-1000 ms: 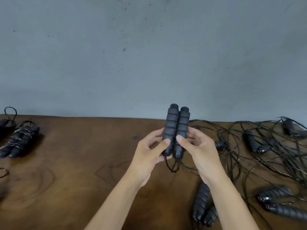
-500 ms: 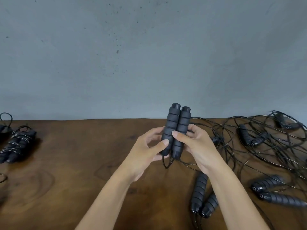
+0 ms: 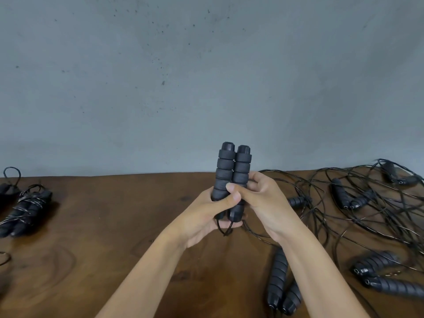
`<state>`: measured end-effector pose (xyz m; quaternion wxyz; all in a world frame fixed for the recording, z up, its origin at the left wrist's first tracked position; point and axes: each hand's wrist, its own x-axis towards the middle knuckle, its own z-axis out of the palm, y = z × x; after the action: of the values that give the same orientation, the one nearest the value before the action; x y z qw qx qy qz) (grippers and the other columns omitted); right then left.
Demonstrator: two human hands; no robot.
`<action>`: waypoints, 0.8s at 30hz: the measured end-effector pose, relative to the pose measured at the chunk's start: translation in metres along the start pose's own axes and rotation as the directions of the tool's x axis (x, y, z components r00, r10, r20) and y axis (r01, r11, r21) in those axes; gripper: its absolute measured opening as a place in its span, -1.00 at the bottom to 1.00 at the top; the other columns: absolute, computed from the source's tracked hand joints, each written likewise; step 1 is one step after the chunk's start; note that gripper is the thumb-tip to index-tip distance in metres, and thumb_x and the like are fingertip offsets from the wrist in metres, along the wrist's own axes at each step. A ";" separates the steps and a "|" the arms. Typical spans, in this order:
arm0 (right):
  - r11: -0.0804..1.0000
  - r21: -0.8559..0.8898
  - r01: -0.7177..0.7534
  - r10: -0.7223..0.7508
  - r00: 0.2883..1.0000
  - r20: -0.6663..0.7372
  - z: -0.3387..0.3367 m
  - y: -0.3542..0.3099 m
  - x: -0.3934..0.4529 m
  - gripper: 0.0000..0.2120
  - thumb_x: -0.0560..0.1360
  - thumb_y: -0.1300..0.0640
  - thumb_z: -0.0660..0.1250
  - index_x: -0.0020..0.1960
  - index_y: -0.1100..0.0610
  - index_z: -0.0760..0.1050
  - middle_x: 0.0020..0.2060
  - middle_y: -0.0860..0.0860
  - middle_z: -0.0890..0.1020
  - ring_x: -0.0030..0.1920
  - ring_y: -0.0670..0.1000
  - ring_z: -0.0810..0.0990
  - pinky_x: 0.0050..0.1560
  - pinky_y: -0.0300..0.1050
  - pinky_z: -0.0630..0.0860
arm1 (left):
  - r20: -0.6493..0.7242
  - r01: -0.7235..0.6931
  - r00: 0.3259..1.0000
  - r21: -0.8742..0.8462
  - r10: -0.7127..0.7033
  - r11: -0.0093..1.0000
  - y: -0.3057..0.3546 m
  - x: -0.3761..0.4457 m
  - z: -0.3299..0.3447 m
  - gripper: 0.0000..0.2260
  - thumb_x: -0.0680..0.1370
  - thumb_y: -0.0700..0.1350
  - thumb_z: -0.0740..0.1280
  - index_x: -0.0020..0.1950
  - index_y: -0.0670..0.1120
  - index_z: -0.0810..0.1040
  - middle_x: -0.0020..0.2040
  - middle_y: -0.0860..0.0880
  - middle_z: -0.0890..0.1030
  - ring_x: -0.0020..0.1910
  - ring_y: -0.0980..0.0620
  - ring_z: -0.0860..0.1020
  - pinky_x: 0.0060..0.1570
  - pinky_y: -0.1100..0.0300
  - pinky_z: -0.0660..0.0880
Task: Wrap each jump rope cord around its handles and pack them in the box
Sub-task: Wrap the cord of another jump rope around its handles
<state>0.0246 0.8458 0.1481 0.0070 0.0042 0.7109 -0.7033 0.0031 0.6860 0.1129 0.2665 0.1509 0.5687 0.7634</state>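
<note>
**Handles paired upright, ready for winding**

Handles (image 3: 231,180) stood side by side in our grasp, our left hand (image 3: 206,216) curled round their lower half, our right hand (image 3: 263,203) pinching them from the other side, probably to keep them flush. Their cord (image 3: 226,229) dangled beneath. Rightward lay tangled ropes (image 3: 367,203) on the table (image 3: 103,226); far left, a wrapped bundle (image 3: 25,210). We saw no box.

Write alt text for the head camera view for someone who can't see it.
Both hands, left hand and right hand, grip a pair of black ribbed foam jump rope handles upright above a brown wooden table. A cord-wrapped black handle bundle lies far left; tangled black ropes sprawl right.
</note>
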 end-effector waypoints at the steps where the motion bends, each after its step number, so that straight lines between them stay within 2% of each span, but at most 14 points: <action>1: 1.000 -0.005 0.004 -0.004 1.000 0.005 0.001 -0.002 0.000 -0.66 0.54 0.17 0.48 0.28 0.17 0.51 0.02 0.04 0.76 0.04 -0.01 0.74 -0.16 -0.21 0.64 | 0.013 0.008 1.000 -0.026 -0.007 1.000 0.003 0.001 0.001 -0.59 0.56 0.07 0.44 0.37 -0.05 0.63 0.30 -0.25 0.65 0.29 -0.31 0.62 0.32 -0.20 0.57; 5: 1.000 -0.011 0.020 -0.020 1.000 0.004 0.001 -0.006 0.001 -0.68 0.55 0.17 0.47 0.26 0.14 0.51 0.01 0.01 0.76 -0.01 -0.07 0.74 -0.24 -0.28 0.61 | 0.091 0.022 0.996 -0.077 -0.015 0.997 0.013 0.003 0.001 -0.68 0.51 0.04 0.48 0.25 0.02 0.72 0.26 -0.22 0.68 0.21 -0.24 0.66 0.28 -0.12 0.60; 8: 0.999 -0.033 0.031 -0.030 0.999 0.023 0.001 -0.008 0.003 -0.66 0.54 0.17 0.47 0.28 0.13 0.50 0.03 0.00 0.75 0.02 -0.05 0.74 -0.20 -0.25 0.62 | 0.108 0.060 0.993 -0.083 -0.051 0.995 0.013 0.004 -0.001 -0.66 0.55 -0.09 0.48 0.32 -0.10 0.66 0.20 -0.22 0.69 0.17 -0.24 0.68 0.24 -0.08 0.62; 11: 0.999 -0.038 0.031 -0.030 0.999 0.032 0.001 -0.009 0.005 -0.65 0.54 0.19 0.48 0.29 0.15 0.50 0.03 0.02 0.75 -0.03 -0.08 0.74 -0.24 -0.33 0.58 | 0.098 0.086 0.992 -0.084 -0.078 0.993 0.014 0.005 0.000 -0.67 0.56 -0.17 0.46 0.31 -0.18 0.65 0.15 -0.25 0.70 0.12 -0.20 0.69 0.25 -0.07 0.63; 15: 0.999 -0.023 0.026 -0.026 0.999 0.036 0.000 -0.010 0.005 -0.66 0.54 0.20 0.47 0.28 0.18 0.51 0.01 0.04 0.75 -0.07 -0.07 0.75 -0.28 -0.33 0.57 | 0.081 0.084 0.994 -0.138 -0.074 0.987 0.012 0.003 -0.002 -0.77 0.57 -0.14 0.48 0.21 -0.13 0.73 0.16 -0.29 0.70 0.12 -0.22 0.70 0.26 -0.08 0.62; 18: 1.000 0.000 0.019 -0.019 0.999 0.034 0.000 -0.010 0.006 -0.67 0.55 0.21 0.46 0.28 0.18 0.51 0.03 0.06 0.75 -0.10 -0.07 0.74 -0.33 -0.32 0.55 | 0.066 0.082 0.995 -0.159 -0.073 0.984 0.008 0.001 -0.003 -0.79 0.56 -0.09 0.43 0.14 -0.09 0.77 0.16 -0.30 0.70 0.09 -0.19 0.71 0.20 -0.01 0.64; 21: 1.000 -0.007 0.002 -0.002 0.999 0.048 0.003 -0.010 0.006 -0.68 0.55 0.17 0.47 0.27 0.15 0.52 0.02 0.04 0.75 -0.15 -0.08 0.73 -0.41 -0.32 0.51 | 0.045 0.074 0.997 -0.102 -0.070 0.992 0.008 -0.001 -0.001 -0.79 0.58 -0.10 0.48 0.20 -0.09 0.73 0.12 -0.25 0.71 0.01 -0.13 0.73 0.12 0.05 0.65; 24: 0.997 -0.080 0.006 -0.002 0.998 0.055 0.005 -0.011 0.008 -0.66 0.54 0.11 0.48 0.27 0.13 0.52 0.00 0.03 0.75 -0.15 -0.06 0.70 -0.44 -0.27 0.44 | 0.019 0.065 0.998 -0.064 -0.064 0.996 0.008 -0.001 0.002 -0.71 0.56 -0.13 0.46 0.28 -0.15 0.65 0.01 -0.18 0.71 -0.11 -0.04 0.70 0.03 0.10 0.64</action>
<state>0.0165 0.8410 0.1594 0.0253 -0.0168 0.7381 -0.6740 0.0026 0.6851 0.1216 0.3007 0.1301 0.5460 0.7711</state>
